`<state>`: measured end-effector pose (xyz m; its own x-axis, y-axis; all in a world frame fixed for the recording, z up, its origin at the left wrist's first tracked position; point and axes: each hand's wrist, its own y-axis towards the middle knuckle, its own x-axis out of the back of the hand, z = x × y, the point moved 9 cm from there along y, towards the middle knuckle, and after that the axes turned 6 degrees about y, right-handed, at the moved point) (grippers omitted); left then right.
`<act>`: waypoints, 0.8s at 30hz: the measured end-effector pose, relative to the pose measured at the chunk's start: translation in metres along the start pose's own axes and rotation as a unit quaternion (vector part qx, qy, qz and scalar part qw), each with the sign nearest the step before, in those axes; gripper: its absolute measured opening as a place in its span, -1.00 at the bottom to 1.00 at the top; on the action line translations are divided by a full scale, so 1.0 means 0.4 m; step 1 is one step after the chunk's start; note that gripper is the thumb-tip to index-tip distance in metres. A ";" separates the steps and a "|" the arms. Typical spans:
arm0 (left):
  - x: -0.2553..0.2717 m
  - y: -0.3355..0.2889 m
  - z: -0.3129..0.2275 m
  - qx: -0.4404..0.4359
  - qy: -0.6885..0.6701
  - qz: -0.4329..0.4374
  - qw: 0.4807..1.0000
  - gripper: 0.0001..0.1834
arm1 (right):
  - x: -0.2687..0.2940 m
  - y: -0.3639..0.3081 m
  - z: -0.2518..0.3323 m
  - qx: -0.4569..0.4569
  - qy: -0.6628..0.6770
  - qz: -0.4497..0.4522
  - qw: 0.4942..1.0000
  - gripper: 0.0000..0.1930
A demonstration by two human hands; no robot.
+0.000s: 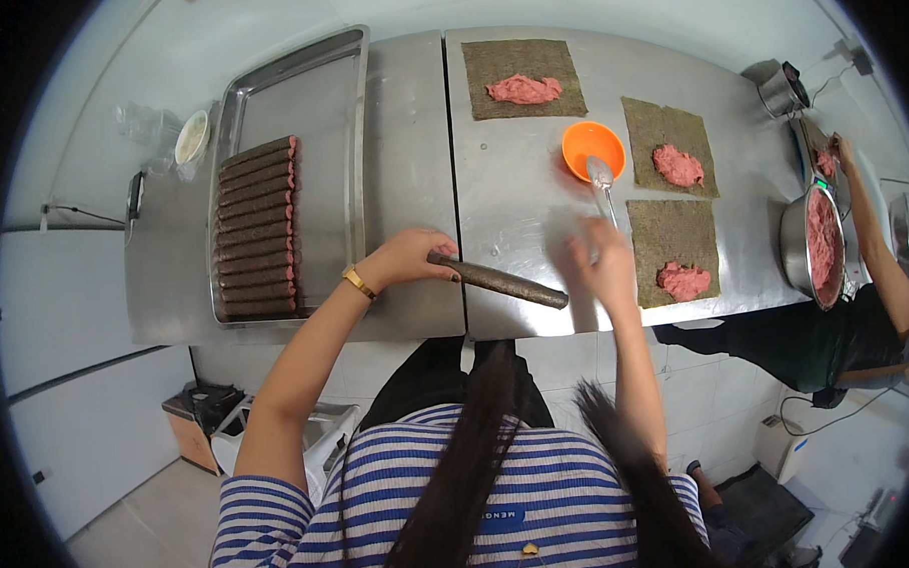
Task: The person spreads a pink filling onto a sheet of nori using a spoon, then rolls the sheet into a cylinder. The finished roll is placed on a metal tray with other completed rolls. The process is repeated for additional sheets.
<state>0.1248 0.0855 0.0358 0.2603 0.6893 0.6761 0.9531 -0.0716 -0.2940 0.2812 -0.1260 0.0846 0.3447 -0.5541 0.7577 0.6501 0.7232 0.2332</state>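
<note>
My left hand (414,256) grips one end of a dark seaweed roll (505,283), which slants over the table's front edge area with its other end free. Slightly blurred, my right hand (607,269) hovers beside that free end, thumb apart from the fingers. Just beyond its fingertips a metal spoon (600,174) leans in an orange bowl (576,156). Right of this hand lies a seaweed sheet (663,239) bearing a lump of pink meat paste (684,281). Two more topped sheets lie farther back, a right-hand one (659,125) and a far one (517,56).
On the left, a metal tray (360,137) holds a row of several finished rolls (255,229). A steel bowl of pink paste (824,246) stands at the right edge. Beside it works another person, whose arm (873,224) reaches over the table (409,115). A white tub (192,139) sits behind the tray.
</note>
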 end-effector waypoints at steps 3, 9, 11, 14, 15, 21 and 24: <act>-0.016 0.015 -0.013 0.005 0.029 0.012 1.000 -0.51 | -0.121 -0.061 0.127 0.071 0.023 0.116 0.991 -0.51; -0.021 0.018 -0.038 -0.012 0.142 -0.003 0.990 -0.45 | -0.187 -0.116 0.157 0.038 0.003 0.152 0.988 -0.55; -0.023 0.006 -0.071 -0.046 0.189 -0.052 0.980 -0.43 | -0.189 -0.119 0.166 0.052 0.022 0.135 0.989 -0.56; -0.062 -0.005 -0.126 -0.114 0.206 -0.082 0.968 -0.38 | -0.200 -0.124 0.168 0.059 0.040 0.147 0.987 -0.54; -0.082 0.001 -0.129 -0.113 0.206 -0.069 0.970 -0.38 | -0.202 -0.125 0.168 0.057 0.042 0.154 0.986 -0.53; -0.111 0.031 -0.130 -0.158 0.139 -0.052 0.976 -0.47 | -0.163 -0.097 0.216 0.061 -0.011 0.163 0.985 -0.54; -0.069 0.018 -0.117 -0.175 0.057 -0.036 0.982 -0.59 | -0.132 -0.057 0.282 0.065 -0.058 0.185 0.979 -0.54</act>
<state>0.1317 0.0323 0.0466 0.1870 0.6178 0.7638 0.9592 -0.2825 -0.0063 0.1718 -0.0666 0.1079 0.4552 -0.1995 0.8677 0.4013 0.9159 0.0001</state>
